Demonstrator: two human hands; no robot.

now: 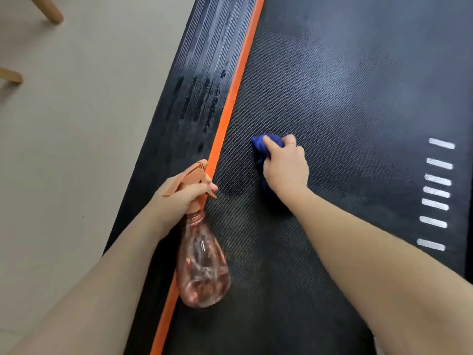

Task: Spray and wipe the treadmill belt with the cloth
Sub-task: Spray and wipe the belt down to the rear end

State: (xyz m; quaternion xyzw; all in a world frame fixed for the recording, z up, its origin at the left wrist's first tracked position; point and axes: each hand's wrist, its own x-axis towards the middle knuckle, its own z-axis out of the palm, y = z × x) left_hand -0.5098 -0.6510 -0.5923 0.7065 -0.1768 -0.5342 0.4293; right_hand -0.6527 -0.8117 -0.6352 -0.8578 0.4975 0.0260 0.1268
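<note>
Nearest us, both forearms run in from the bottom edge, cut off above the elbow, so we see nothing of the rest of the person. Our left hand (pixel 183 194) has its grip curled tight round the neck of the spray bottle (pixel 202 262), fingers wrapped below the orange trigger head (pixel 195 175); whether a finger lies on the trigger itself we cannot tell, since the hand covers it. The clear pinkish body hangs below that grip, toward us, over the orange stripe (pixel 230 98) that edges the treadmill belt (pixel 345 111).

To the right of that grip and a little farther off, our right hand (pixel 285 165) presses the blue cloth (pixel 266 144) onto the belt, fingers bent over the bunched fabric. Most of the cloth is hidden beneath the palm; only a crumpled tip shows beyond the fingertips, and a dark fold below the wrist.

Farther right of this grip, white dashes (pixel 436 193) mark the belt. Beyond the left grip lies the ribbed side rail (pixel 202 85), streaked and hazy, then pale floor (pixel 76 124) and two wooden legs (pixel 47 8), cut off by the frame.
</note>
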